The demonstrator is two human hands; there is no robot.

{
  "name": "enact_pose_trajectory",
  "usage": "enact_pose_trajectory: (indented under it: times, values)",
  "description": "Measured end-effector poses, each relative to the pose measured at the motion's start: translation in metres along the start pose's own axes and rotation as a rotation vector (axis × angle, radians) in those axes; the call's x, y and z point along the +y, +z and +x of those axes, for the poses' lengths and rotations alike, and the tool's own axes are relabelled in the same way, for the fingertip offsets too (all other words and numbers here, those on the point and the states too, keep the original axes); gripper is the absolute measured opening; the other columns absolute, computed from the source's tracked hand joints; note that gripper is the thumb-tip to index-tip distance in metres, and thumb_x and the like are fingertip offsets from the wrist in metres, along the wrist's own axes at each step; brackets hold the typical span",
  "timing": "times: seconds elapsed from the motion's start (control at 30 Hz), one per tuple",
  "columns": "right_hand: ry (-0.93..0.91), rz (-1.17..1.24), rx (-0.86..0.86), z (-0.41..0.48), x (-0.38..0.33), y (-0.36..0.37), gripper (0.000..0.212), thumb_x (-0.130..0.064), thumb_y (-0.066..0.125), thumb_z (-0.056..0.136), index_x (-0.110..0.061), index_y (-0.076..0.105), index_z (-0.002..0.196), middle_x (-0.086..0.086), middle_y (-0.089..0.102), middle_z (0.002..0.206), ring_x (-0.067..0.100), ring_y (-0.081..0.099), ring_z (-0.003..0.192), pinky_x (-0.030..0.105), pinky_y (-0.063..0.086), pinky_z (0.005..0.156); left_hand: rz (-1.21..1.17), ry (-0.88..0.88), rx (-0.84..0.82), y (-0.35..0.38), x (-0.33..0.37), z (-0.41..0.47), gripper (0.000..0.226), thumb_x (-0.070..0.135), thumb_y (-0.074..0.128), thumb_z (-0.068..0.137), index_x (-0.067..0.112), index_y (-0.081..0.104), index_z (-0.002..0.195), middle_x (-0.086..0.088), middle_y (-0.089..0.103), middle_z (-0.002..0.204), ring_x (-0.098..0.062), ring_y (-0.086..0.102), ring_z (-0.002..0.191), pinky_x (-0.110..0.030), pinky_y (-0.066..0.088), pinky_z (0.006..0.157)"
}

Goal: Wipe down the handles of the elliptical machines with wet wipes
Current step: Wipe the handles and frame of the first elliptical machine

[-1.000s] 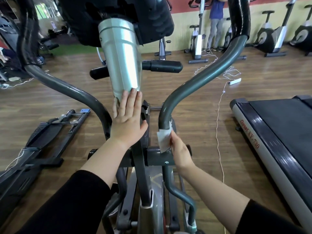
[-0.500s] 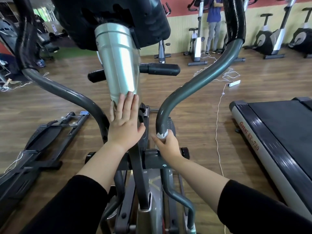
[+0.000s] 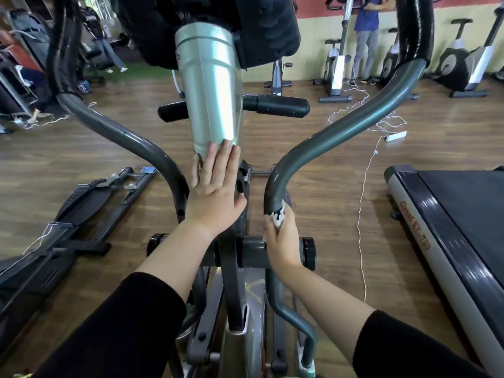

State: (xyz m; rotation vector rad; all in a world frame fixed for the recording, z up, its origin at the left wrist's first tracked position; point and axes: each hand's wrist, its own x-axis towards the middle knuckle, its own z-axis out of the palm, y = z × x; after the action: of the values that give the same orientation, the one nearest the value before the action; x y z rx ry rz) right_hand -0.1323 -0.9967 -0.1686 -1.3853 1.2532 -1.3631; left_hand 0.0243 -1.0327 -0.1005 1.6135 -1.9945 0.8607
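Black sleeves, two of them, lead up to two bare hands. The left hand (image 3: 215,192) lies flat, fingers straight and together, on the lower end of the one silver column (image 3: 212,99). The right hand (image 3: 283,238) curls round the foot of the right handle bar (image 3: 341,126), its fingers clamped on the single wet wipe (image 3: 279,215). The left handle bar (image 3: 122,132), the second of the pair, is untouched.

Two short black grips (image 3: 275,105) stick out either side of the column. Farther off are one treadmill (image 3: 436,227), a white cable (image 3: 362,214) on the wooden floor, and at least three exercise bikes (image 3: 463,64) by the far wall.

A second ago the wipe lay as a flat sheet against the bar; now it is bunched, and the left hand has not moved. The wipe sits between fingers and bar, with only a crumpled edge showing above the fingers.
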Motion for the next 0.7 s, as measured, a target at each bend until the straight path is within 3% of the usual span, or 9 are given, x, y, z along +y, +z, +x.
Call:
enact_pose_trajectory:
  times: [0.07, 0.17, 0.23, 0.3, 0.37, 0.47, 0.6, 0.7]
  values:
    - [-0.084, 0.041, 0.014, 0.002, -0.010, -0.001, 0.042, -0.016, 0.047, 0.101, -0.027, 0.036, 0.140, -0.020, 0.050, 0.132, -0.020, 0.039, 0.121, 0.001, 0.029, 0.100, -0.004, -0.001, -0.020, -0.001, 0.000, -0.001, 0.114, 0.040, 0.068, 0.079, 0.019, -0.018, 0.152, -0.001, -0.010, 0.161, -0.019, -0.023, 0.146, -0.050, -0.004, 0.119]
    - [-0.181, 0.065, 0.044, 0.015, -0.026, 0.002, 0.051, -0.021, 0.044, 0.102, -0.012, 0.029, 0.149, -0.002, 0.044, 0.146, 0.004, 0.037, 0.136, 0.017, 0.028, 0.113, -0.008, -0.004, -0.010, -0.002, 0.001, 0.000, 0.116, 0.040, 0.069, 0.079, 0.020, -0.019, 0.151, 0.001, -0.014, 0.161, -0.019, -0.023, 0.146, -0.050, -0.004, 0.119]
    - [-0.160, 0.066, 0.078, 0.030, -0.038, 0.006, 0.050, -0.027, 0.043, 0.101, -0.009, 0.031, 0.146, 0.005, 0.051, 0.139, 0.013, 0.047, 0.128, 0.029, 0.035, 0.110, -0.005, -0.012, 0.017, -0.002, 0.002, 0.000, 0.114, 0.040, 0.071, 0.077, 0.017, -0.010, 0.154, 0.001, -0.015, 0.161, -0.018, -0.022, 0.147, -0.050, -0.001, 0.119]
    - [-0.114, 0.112, 0.136, 0.043, -0.047, 0.008, 0.037, -0.026, 0.046, 0.101, -0.012, 0.040, 0.134, 0.002, 0.060, 0.116, 0.010, 0.057, 0.104, 0.033, 0.045, 0.099, -0.002, -0.022, 0.041, -0.001, 0.003, 0.000, 0.109, 0.040, 0.074, 0.076, 0.014, 0.003, 0.154, -0.002, -0.005, 0.161, -0.017, -0.020, 0.148, -0.050, 0.000, 0.119]
    - [-0.104, 0.117, 0.153, 0.043, -0.044, 0.010, 0.022, -0.027, 0.049, 0.100, -0.023, 0.043, 0.120, -0.005, 0.060, 0.102, 0.003, 0.056, 0.090, 0.025, 0.047, 0.088, -0.008, -0.025, 0.040, -0.002, 0.003, 0.001, 0.106, 0.039, 0.074, 0.075, 0.012, 0.009, 0.153, -0.004, 0.003, 0.160, -0.017, -0.019, 0.148, -0.049, 0.000, 0.118]
    - [-0.090, 0.023, 0.068, 0.028, -0.028, 0.011, 0.018, -0.025, 0.054, 0.097, -0.034, 0.043, 0.107, -0.010, 0.056, 0.095, -0.006, 0.052, 0.083, 0.011, 0.041, 0.075, -0.017, -0.021, 0.003, -0.004, 0.003, 0.001, 0.109, 0.037, 0.073, 0.075, 0.016, 0.001, 0.153, -0.003, 0.002, 0.160, -0.017, -0.023, 0.147, -0.048, -0.005, 0.118]
    - [-0.048, 0.002, 0.020, 0.031, -0.027, 0.005, 0.020, -0.025, 0.059, 0.096, -0.020, 0.045, 0.109, -0.010, 0.057, 0.091, -0.011, 0.054, 0.077, 0.007, 0.040, 0.068, -0.020, -0.030, -0.008, -0.006, 0.003, 0.001, 0.108, 0.037, 0.073, 0.074, 0.015, 0.004, 0.154, -0.002, 0.002, 0.161, -0.016, -0.023, 0.146, -0.046, -0.007, 0.117]
    - [-0.028, 0.079, 0.154, 0.051, -0.061, 0.004, 0.025, -0.030, 0.059, 0.095, -0.013, 0.046, 0.107, -0.008, 0.059, 0.085, -0.005, 0.058, 0.073, 0.015, 0.044, 0.070, -0.048, -0.041, -0.010, -0.008, 0.004, 0.001, 0.103, 0.036, 0.073, 0.076, 0.012, 0.009, 0.153, -0.003, 0.004, 0.160, -0.015, -0.024, 0.146, -0.048, -0.004, 0.118]
